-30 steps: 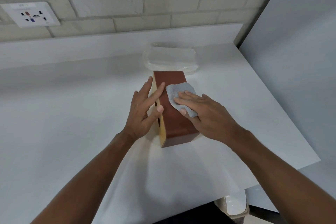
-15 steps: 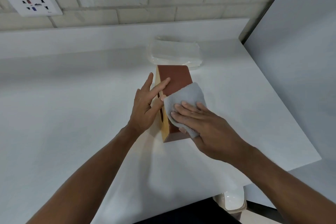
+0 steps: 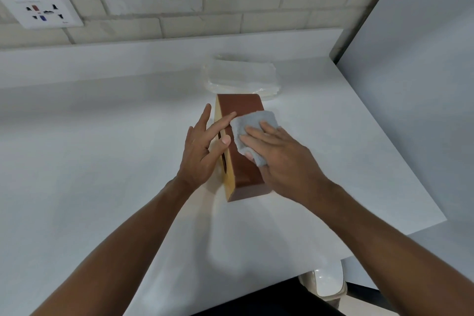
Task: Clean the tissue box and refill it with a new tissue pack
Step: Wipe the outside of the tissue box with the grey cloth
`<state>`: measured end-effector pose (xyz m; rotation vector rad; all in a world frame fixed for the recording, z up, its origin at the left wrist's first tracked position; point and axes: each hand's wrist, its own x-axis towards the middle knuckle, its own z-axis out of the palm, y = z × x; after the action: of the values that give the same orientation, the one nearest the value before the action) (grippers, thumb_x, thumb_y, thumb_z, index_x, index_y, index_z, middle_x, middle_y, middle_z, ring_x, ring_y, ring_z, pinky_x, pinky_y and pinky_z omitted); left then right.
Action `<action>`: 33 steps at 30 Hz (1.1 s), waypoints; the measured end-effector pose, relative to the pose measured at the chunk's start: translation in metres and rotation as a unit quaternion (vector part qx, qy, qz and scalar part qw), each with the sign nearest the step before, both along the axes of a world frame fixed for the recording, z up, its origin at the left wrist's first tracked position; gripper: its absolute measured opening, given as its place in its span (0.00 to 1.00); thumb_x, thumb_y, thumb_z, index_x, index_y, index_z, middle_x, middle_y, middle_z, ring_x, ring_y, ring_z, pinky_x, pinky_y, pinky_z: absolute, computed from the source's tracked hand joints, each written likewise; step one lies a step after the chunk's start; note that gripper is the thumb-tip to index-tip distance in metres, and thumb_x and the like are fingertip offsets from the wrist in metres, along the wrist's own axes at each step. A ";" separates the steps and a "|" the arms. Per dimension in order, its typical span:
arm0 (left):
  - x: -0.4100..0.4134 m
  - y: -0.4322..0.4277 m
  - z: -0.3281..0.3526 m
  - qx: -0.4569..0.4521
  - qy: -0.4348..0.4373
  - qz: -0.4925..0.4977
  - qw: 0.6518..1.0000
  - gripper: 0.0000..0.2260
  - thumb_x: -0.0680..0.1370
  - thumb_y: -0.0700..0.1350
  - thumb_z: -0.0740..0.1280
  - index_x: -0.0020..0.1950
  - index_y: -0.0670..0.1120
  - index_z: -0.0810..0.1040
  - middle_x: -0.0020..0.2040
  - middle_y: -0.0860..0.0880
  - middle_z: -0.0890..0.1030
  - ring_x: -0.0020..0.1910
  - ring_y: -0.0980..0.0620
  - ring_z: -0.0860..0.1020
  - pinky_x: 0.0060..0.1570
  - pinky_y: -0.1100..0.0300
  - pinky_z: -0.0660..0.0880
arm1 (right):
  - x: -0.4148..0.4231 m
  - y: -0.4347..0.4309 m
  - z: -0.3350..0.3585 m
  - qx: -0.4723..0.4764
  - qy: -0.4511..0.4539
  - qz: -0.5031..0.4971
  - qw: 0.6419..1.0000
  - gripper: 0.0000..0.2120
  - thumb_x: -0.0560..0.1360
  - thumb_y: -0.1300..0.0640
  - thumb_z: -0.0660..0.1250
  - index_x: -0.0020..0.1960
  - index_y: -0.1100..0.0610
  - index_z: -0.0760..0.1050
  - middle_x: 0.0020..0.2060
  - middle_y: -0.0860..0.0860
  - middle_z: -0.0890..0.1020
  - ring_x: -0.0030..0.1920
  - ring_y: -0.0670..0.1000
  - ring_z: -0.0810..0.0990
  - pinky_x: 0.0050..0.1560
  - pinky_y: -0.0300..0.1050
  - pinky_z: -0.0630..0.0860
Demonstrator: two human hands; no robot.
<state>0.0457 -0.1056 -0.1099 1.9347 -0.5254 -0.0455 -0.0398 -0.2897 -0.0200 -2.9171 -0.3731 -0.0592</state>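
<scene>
Wiping tissue box on desk
Left grip, open-fingered, bracing slotted face; right grip, fingers flat, pressing cloth overhanging box's right edge

1. The tissue box stands on its side toward the far right corner of the desk.
2. The left hand braces its pale slotted face with straight fingers.
3. The right hand presses a grey cloth on its brown upper face.
4. The tissue pack lies just behind, by the far edge.
</scene>
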 end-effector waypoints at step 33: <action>-0.007 -0.004 0.005 -0.045 0.035 -0.021 0.998 0.22 0.82 0.59 0.56 0.77 0.69 0.60 0.79 0.73 0.60 0.84 0.60 0.47 0.81 0.33 0.49 | -0.012 -0.011 -0.013 0.091 0.008 -0.041 0.995 0.19 0.83 0.47 0.57 0.72 0.50 0.71 0.73 0.45 0.71 0.75 0.45 0.64 0.68 0.41 0.64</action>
<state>0.0385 -0.1095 -0.1046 1.8278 -0.5129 -0.1130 -0.0520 -0.3004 -0.0329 -2.7504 -0.2327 -0.0787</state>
